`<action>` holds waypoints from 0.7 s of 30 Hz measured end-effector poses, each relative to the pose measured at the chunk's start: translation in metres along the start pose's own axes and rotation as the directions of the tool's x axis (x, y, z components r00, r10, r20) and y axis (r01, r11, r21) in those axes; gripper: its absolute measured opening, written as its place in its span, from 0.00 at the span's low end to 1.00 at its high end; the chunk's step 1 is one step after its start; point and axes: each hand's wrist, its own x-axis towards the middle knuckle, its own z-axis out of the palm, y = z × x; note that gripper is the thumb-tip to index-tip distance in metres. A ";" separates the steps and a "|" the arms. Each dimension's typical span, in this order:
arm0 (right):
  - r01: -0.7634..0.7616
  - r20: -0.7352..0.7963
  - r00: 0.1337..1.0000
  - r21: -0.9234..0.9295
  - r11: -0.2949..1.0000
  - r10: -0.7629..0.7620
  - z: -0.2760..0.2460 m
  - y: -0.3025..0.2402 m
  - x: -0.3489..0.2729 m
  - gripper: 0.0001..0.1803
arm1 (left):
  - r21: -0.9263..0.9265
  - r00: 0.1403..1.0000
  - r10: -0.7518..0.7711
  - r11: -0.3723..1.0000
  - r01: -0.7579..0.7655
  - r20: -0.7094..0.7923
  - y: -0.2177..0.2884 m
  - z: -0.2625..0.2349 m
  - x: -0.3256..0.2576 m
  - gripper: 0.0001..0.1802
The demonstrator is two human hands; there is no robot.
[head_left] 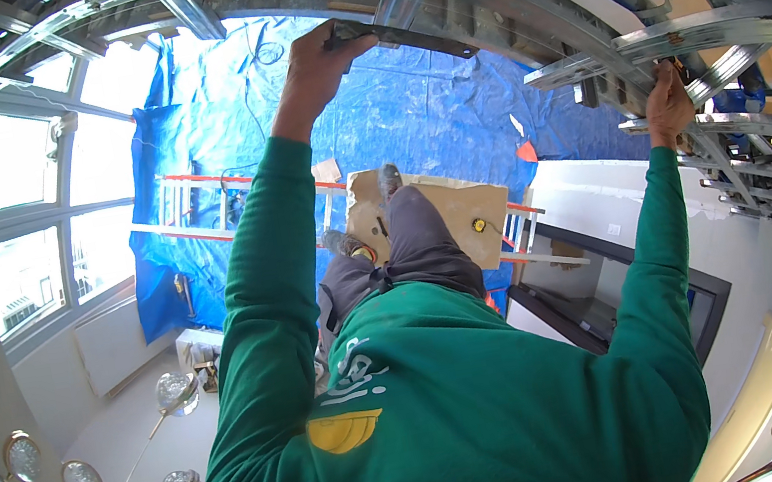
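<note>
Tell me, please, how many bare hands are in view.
2: the left hand, upper centre, gripping a dark bar; the right hand, upper right, at the metal framing.

bar [427,42]: dark | channels [707,36]: silver | sleeves [263,281]: plain green | sheeting [446,108]: blue
</note>
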 end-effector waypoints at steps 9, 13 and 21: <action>0.056 -0.036 0.998 -0.002 0.998 -0.056 -0.003 -0.008 0.000 0.33 | -0.002 0.992 0.116 0.993 -0.117 -0.047 0.019 0.002 0.032 0.19; 0.072 -0.027 0.997 -0.011 0.997 -0.073 -0.005 -0.011 -0.001 0.30 | 0.036 0.996 0.092 0.995 -0.093 0.009 0.008 0.003 0.047 0.18; 0.113 -0.031 0.993 0.067 0.991 -0.111 -0.007 -0.015 -0.001 0.28 | -0.104 0.982 0.175 0.978 -0.181 -0.064 0.001 0.018 0.046 0.17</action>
